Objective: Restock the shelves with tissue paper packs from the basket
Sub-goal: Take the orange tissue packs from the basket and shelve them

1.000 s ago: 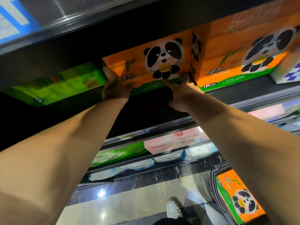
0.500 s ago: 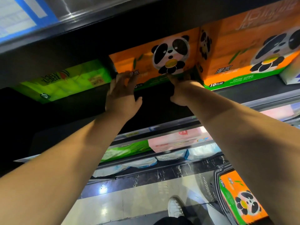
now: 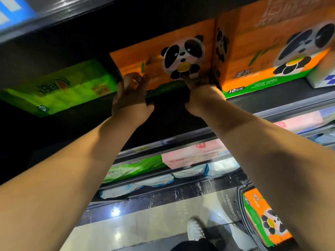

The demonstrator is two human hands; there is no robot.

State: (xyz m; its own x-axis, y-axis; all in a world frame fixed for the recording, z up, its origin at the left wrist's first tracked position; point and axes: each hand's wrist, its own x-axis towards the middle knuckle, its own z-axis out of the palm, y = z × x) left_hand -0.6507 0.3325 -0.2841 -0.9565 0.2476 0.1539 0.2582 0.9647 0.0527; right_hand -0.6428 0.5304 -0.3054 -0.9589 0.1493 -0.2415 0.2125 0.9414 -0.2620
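Pack [image 3: 163, 57] further back, left hand [image 3: 130, 98] moved onto its front

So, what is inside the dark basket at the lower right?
One orange tissue pack with a panda print lies in the dark basket. Anything beneath it, or further right, is hidden by the pack and the right forearm.

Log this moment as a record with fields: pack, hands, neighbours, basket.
pack: panda pack on the shelf
left hand: left hand, fingers pressing the pack's front
right hand: right hand, pressing its lower front
neighbours: green pack to the left; second panda pack right beside it
basket: basket at lower right, holds a spare pack
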